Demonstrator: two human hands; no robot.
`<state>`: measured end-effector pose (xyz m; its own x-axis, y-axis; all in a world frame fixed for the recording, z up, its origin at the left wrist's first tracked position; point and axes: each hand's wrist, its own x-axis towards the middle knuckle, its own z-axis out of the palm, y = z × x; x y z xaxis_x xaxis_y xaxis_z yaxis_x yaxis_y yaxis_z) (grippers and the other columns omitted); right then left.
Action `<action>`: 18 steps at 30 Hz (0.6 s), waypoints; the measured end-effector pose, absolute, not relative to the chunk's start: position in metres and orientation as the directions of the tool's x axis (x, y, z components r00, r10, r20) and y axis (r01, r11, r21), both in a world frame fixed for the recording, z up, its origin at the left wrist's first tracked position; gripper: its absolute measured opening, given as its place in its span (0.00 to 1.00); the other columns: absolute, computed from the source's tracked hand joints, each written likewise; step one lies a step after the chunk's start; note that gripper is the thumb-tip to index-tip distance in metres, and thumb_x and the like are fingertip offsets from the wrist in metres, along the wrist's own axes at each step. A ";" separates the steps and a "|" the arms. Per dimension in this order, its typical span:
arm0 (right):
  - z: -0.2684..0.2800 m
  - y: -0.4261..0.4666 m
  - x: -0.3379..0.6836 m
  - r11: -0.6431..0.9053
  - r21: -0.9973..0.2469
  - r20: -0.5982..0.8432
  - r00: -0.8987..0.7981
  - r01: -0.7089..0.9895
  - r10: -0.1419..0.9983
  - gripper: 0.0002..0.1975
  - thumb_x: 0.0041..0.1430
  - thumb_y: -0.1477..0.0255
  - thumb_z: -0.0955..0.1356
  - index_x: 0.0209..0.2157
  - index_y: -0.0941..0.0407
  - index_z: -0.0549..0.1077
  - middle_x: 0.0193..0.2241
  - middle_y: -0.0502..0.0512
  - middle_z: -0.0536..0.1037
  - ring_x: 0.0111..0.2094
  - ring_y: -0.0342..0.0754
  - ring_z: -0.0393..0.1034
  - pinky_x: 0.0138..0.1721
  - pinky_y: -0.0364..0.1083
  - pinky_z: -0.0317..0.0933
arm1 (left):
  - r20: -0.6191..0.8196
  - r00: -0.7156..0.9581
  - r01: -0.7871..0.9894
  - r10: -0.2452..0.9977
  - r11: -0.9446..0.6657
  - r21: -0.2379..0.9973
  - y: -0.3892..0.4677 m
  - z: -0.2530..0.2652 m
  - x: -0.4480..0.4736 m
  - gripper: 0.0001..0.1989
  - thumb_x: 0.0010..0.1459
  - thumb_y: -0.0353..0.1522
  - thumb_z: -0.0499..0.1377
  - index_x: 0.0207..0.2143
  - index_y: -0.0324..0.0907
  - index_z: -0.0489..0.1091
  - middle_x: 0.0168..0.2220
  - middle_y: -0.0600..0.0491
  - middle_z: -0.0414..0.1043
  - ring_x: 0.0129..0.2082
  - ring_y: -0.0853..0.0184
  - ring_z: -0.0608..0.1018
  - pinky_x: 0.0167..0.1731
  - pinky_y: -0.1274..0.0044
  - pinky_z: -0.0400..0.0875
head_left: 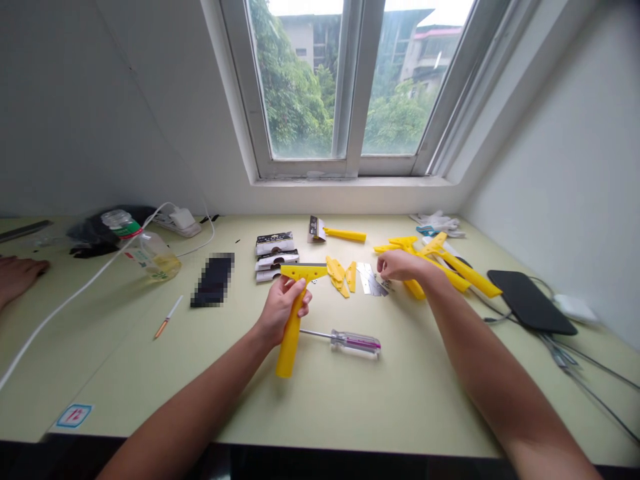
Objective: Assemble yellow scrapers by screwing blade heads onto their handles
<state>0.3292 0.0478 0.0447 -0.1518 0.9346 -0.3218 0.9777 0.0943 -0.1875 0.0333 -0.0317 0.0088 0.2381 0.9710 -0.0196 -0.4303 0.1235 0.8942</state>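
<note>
My left hand [276, 311] is wrapped round the handle of a yellow scraper [288, 347], its wide head pointing away from me with a metal blade along the far edge. My right hand [400, 265] is over small dark bits, perhaps screws, beside several flat metal blades [369, 280]. Its fingers are pinched together; whatever is between them is too small to make out. Loose yellow plates [336, 272] lie between the hands. A clear-handled screwdriver [356, 343] rests on the table, its shaft reaching behind the scraper handle. More yellow scrapers [467, 270] are piled by my right wrist.
Small boxes [275, 243] and a packaged yellow scraper [345, 235] lie farther back. Leftward are a pixelated dark rectangle [214, 280], a cigarette [168, 318], a bottle [155, 260] and another person's hand [20, 277]. White gloves [440, 223] and a black device [530, 301] with cables are rightward.
</note>
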 end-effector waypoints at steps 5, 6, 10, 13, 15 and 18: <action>0.082 0.023 0.302 0.312 -0.455 -0.065 -0.381 0.834 0.922 0.09 0.56 0.69 0.65 0.35 0.55 0.77 0.30 0.51 0.79 0.31 0.44 0.71 0.31 0.41 0.60 | -0.030 0.297 -0.431 0.954 0.162 0.888 -0.037 0.005 0.039 0.17 0.56 0.35 0.64 0.45 0.42 0.62 0.38 0.56 0.64 0.23 0.80 0.67 0.16 0.88 0.59; 0.086 0.017 0.292 0.390 -0.493 0.014 -0.441 0.778 0.897 0.09 0.57 0.67 0.66 0.34 0.55 0.77 0.29 0.51 0.78 0.30 0.44 0.70 0.32 0.41 0.60 | -0.035 0.309 -0.427 0.950 0.172 0.888 -0.038 0.005 0.040 0.18 0.56 0.35 0.64 0.45 0.42 0.63 0.38 0.56 0.64 0.24 0.80 0.67 0.15 0.87 0.59; 0.086 -0.003 0.250 0.613 -0.451 0.207 -0.592 0.649 0.779 0.07 0.60 0.72 0.66 0.33 0.56 0.77 0.30 0.52 0.78 0.31 0.43 0.69 0.35 0.42 0.60 | -0.044 0.319 -0.416 0.947 0.182 0.891 -0.042 0.003 0.044 0.17 0.56 0.36 0.64 0.44 0.41 0.63 0.37 0.55 0.64 0.24 0.79 0.67 0.15 0.87 0.59; 0.076 -0.008 0.232 0.682 -0.354 0.256 -0.636 0.639 0.728 0.07 0.61 0.76 0.65 0.33 0.57 0.76 0.31 0.54 0.77 0.30 0.43 0.67 0.33 0.42 0.59 | -0.040 0.311 -0.419 0.950 0.174 0.891 -0.042 0.003 0.043 0.16 0.56 0.36 0.64 0.43 0.40 0.64 0.37 0.55 0.64 0.24 0.79 0.67 0.16 0.86 0.59; 0.070 -0.008 0.228 0.695 -0.318 0.257 -0.648 0.644 0.718 0.07 0.61 0.77 0.65 0.32 0.58 0.76 0.31 0.54 0.77 0.28 0.42 0.66 0.31 0.42 0.59 | -0.037 0.316 -0.423 0.948 0.176 0.889 -0.041 0.003 0.042 0.15 0.56 0.36 0.63 0.43 0.40 0.64 0.36 0.55 0.64 0.23 0.79 0.67 0.16 0.86 0.59; 0.065 -0.007 0.227 0.702 -0.304 0.293 -0.638 0.644 0.712 0.08 0.61 0.77 0.65 0.32 0.58 0.76 0.31 0.54 0.77 0.27 0.41 0.66 0.31 0.41 0.59 | -0.040 0.331 -0.430 0.943 0.189 0.883 -0.040 0.004 0.041 0.14 0.56 0.36 0.63 0.41 0.38 0.65 0.32 0.55 0.63 0.23 0.79 0.65 0.16 0.87 0.59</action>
